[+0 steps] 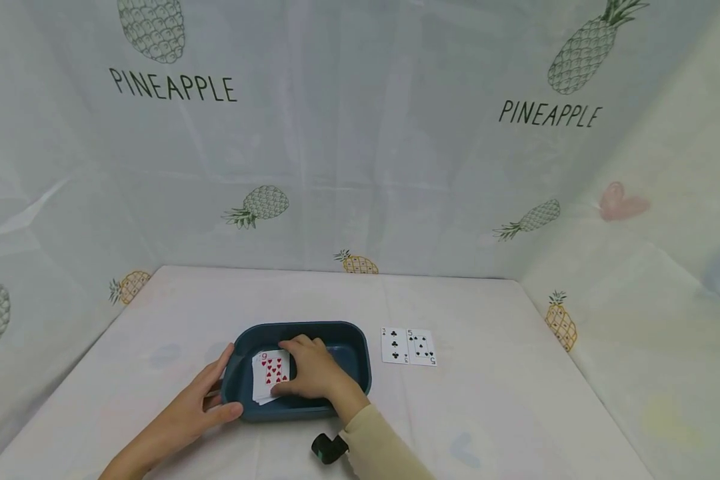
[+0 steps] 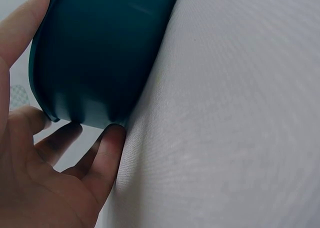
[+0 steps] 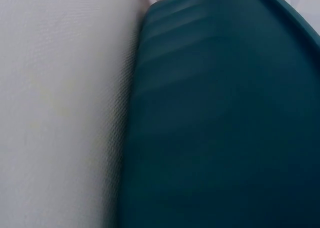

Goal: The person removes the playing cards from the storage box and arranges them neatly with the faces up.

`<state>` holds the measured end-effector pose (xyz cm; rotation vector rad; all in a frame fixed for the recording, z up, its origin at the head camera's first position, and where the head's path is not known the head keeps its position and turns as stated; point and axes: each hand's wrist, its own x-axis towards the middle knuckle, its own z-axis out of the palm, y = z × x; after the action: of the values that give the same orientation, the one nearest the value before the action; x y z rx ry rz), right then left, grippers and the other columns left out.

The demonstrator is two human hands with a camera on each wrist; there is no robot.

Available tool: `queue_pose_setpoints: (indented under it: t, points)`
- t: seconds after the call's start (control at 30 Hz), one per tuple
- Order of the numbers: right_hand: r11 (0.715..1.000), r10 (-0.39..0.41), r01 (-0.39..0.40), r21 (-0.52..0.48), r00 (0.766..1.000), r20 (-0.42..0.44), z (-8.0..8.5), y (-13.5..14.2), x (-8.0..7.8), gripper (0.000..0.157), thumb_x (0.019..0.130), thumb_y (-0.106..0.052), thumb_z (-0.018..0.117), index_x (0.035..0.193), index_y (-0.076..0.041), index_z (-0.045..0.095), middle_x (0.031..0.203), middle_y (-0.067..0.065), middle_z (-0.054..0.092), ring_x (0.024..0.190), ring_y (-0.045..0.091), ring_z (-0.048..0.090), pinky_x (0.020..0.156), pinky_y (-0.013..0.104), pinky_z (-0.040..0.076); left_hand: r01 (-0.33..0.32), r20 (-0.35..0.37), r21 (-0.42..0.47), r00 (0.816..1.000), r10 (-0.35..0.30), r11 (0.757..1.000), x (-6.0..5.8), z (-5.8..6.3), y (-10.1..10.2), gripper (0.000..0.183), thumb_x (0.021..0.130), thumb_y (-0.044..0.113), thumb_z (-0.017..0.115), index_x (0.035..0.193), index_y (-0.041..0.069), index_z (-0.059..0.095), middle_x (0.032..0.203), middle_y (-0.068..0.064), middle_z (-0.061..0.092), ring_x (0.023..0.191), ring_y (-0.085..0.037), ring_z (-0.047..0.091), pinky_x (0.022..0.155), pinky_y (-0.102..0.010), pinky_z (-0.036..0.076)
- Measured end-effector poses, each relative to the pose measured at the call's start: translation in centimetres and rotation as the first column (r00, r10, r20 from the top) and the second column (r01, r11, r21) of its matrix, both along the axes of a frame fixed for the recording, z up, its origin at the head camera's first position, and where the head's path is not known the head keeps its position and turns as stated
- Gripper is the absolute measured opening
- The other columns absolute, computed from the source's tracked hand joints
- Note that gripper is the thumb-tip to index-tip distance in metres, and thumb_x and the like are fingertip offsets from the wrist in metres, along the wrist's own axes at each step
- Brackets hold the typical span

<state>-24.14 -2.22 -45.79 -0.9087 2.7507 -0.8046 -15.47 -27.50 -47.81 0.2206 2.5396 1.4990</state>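
Note:
A dark teal tray with rounded corners sits on the white-covered table. Inside its left half lies a small, uneven stack of playing cards, a red hearts card on top. My left hand holds the tray's left end, thumb at the near corner and fingers along the end wall; the left wrist view shows fingertips against that wall. Reaching over the near rim, my right hand grips the top playing card, thumb at its near edge and fingers at the far one. In the right wrist view the tray wall hides most of that hand.
Just right of the tray, a three of clubs and a black five lie face up side by side. A small black device is at the right sleeve. Pineapple-printed sheeting walls the table's back and sides.

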Motion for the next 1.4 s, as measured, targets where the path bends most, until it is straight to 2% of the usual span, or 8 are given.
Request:
queue_pose_setpoints:
  t: [0.27,0.5,0.7,0.9,1.2,1.4]
  points:
    - [0.999,-0.01,0.01,0.034,1.0,-0.003,-0.04,-0.02,0.19,0.084,0.078,-0.037,0.097,0.151,-0.015,0.061,0.14,0.002,0.058,0.119,0.018,0.05,0.102,0.032,0.052,-0.005,0.013,-0.013,1.0,0.005,1.0,-0.04,-0.03,0.01,0.099,0.103,0.032,0.072,0.173,0.031,0.002,0.17,-0.028,0.017,0.144,-0.046,0.049,0.096,-0.008,0.044]
    - [0.998,-0.029,0.029,0.048,1.0,0.001,-0.24,-0.05,0.13,0.085,0.076,-0.037,0.099,0.149,-0.013,0.063,0.131,0.003,0.054,0.117,0.018,0.049,0.102,0.031,0.05,0.022,-0.037,0.023,0.999,-0.021,0.999,0.2,-0.2,-0.07,0.099,0.103,0.023,0.072,0.173,0.024,0.003,0.171,-0.03,0.012,0.146,-0.05,0.045,0.099,-0.009,0.044]
    - [0.998,-0.042,0.04,0.054,0.999,0.032,-0.25,-0.16,0.09,0.084,0.074,-0.036,0.1,0.147,-0.012,0.064,0.126,0.002,0.05,0.112,0.017,0.047,0.099,0.03,0.05,0.02,-0.051,0.023,0.999,-0.019,1.0,0.24,-0.33,-0.11,0.099,0.103,0.023,0.073,0.173,0.025,0.003,0.171,-0.03,0.013,0.145,-0.05,0.045,0.099,-0.009,0.045]
    - [0.998,-0.056,0.056,0.012,0.996,0.064,0.0,-0.05,0.24,0.082,0.074,-0.034,0.1,0.146,-0.015,0.065,0.127,0.002,0.05,0.113,0.019,0.048,0.096,0.032,0.052,0.02,-0.032,0.011,0.999,-0.019,1.0,0.11,-0.22,-0.15,0.098,0.104,0.026,0.072,0.173,0.027,0.002,0.172,-0.03,0.013,0.146,-0.05,0.045,0.098,-0.008,0.044]
    - [0.999,-0.05,0.05,-0.004,0.998,0.046,-0.37,0.06,-0.11,0.082,0.078,-0.037,0.097,0.149,-0.018,0.062,0.13,0.003,0.055,0.113,0.017,0.051,0.097,0.032,0.055,0.013,-0.013,0.019,1.0,-0.012,1.0,0.08,-0.07,-0.06,0.099,0.103,0.027,0.073,0.173,0.027,0.002,0.172,-0.029,0.013,0.147,-0.049,0.044,0.099,-0.009,0.044]
    - [0.999,-0.044,0.046,-0.022,0.998,0.05,-0.34,0.17,-0.27,0.083,0.078,-0.037,0.097,0.15,-0.016,0.061,0.127,0.003,0.055,0.109,0.017,0.051,0.095,0.031,0.055,0.004,0.022,0.032,1.0,-0.004,0.999,-0.05,-0.06,-0.02,0.099,0.103,0.028,0.073,0.173,0.031,0.001,0.173,-0.028,0.012,0.147,-0.048,0.045,0.097,-0.009,0.045]
